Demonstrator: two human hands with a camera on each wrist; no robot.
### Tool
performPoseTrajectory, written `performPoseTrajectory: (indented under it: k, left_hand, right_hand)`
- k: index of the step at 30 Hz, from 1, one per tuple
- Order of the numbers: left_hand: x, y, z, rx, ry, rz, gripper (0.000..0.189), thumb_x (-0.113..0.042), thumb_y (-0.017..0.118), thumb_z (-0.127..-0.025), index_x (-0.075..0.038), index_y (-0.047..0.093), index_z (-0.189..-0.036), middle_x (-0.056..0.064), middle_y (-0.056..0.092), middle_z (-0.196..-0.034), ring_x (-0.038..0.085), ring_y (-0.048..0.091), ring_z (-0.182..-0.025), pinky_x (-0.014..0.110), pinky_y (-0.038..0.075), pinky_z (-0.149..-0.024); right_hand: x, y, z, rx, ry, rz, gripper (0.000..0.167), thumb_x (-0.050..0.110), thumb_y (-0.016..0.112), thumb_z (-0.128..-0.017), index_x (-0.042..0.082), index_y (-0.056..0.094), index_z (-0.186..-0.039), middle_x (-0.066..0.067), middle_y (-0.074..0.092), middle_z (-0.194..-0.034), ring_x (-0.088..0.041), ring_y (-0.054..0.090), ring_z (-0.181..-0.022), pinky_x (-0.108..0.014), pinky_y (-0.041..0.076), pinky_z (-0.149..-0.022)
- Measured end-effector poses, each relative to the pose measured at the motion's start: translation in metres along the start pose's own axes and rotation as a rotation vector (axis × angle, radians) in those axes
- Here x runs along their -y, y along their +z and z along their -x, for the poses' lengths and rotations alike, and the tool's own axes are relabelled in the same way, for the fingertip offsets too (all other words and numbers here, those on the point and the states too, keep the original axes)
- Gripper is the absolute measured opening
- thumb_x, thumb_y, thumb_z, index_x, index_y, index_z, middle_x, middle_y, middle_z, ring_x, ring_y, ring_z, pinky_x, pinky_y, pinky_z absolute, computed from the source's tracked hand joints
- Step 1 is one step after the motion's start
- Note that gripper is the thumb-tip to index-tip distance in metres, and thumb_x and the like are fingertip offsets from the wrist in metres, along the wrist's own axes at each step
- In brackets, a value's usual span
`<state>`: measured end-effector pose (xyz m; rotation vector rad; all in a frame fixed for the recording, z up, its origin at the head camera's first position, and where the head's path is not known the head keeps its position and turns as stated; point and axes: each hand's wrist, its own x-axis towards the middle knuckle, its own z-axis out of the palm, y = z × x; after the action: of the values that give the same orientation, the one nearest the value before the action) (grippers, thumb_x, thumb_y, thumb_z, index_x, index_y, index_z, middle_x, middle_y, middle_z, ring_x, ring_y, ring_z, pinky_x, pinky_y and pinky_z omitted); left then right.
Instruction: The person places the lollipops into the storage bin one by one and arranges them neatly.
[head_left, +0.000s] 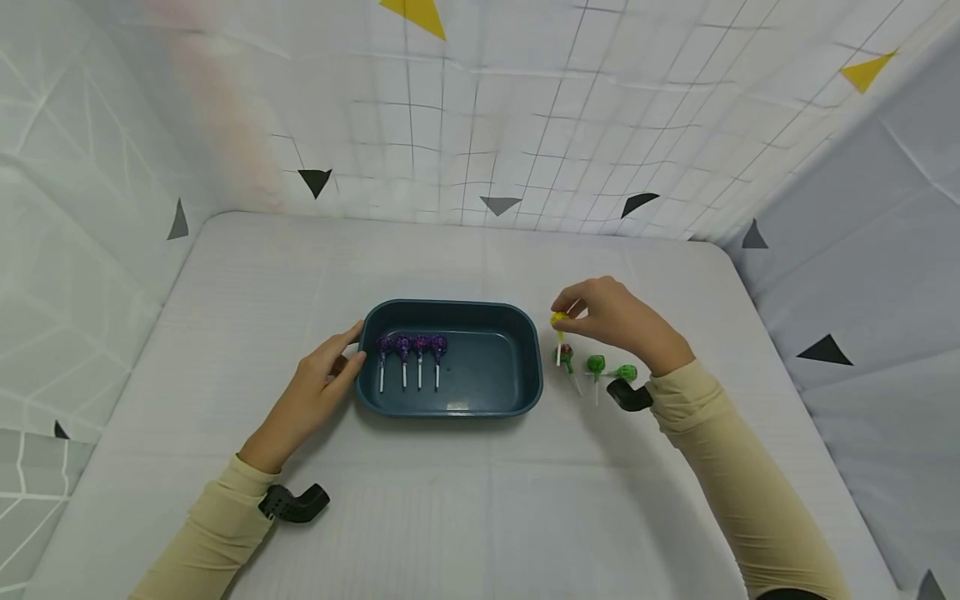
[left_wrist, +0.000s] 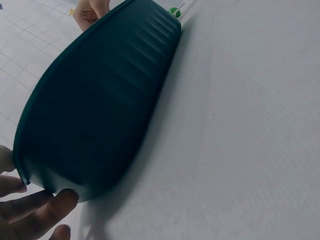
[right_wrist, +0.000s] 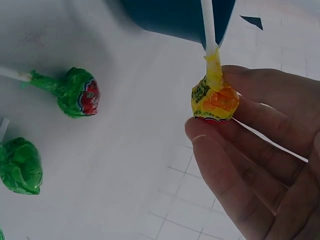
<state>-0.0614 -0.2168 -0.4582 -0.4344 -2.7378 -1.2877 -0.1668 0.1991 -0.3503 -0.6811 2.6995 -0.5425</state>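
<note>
Inside the dark teal tray (head_left: 487, 402), several purple-wrapped lollipops (head_left: 421, 343) stand in a row at the left, sticks toward the near side. My left hand (head_left: 307, 396) holds the tray's left end, fingertips at the rim and outer wall in the left wrist view. Beyond the right end, my right hand (head_left: 615, 315) pinches a yellow-wrapped lollipop (right_wrist: 215, 102) by its candy head between thumb and fingers. Its white stick points toward the near side in the head view. Just below lies a green-and-red lollipop (head_left: 565, 356) on the table.
Two more green lollipops (head_left: 596, 364) (head_left: 626, 372) lie right of the tray, near the right wrist's black camera mount (head_left: 630, 396). A white cloth covers the table (head_left: 420, 500). Patterned white sheets (head_left: 525, 125) rise behind it and at both sides.
</note>
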Motion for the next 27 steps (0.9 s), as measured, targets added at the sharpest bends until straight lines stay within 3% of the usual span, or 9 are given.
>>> performPoseTrajectory:
  k: [15,27]
  left_hand:
    - [-0.001,0.000,0.000,-0.016,0.013,-0.005,0.052,-0.017,0.054,-0.109,-0.003,0.041,-0.158,0.019,0.063,-0.139,0.020,0.065,-0.088,0.034,0.055,-0.078]
    - [-0.002,0.000,-0.002,-0.017,0.010,-0.003,0.051,-0.015,0.055,-0.108,-0.001,0.043,-0.156,0.020,0.066,-0.133,0.019,0.061,-0.084,0.031,0.052,-0.075]
  right_hand:
    - [0.020,0.003,-0.007,0.003,-0.059,-0.020,0.018,0.017,0.079,-0.092,0.010,0.080,-0.108,-0.004,0.079,-0.107,-0.025,0.074,-0.102,-0.042,0.060,-0.084]
    - [0.038,0.008,-0.016,0.034,-0.053,-0.017,0.019,0.020,0.079,-0.092,0.011,0.079,-0.110,-0.002,0.079,-0.107,-0.024,0.073,-0.104,-0.043,0.059,-0.087]
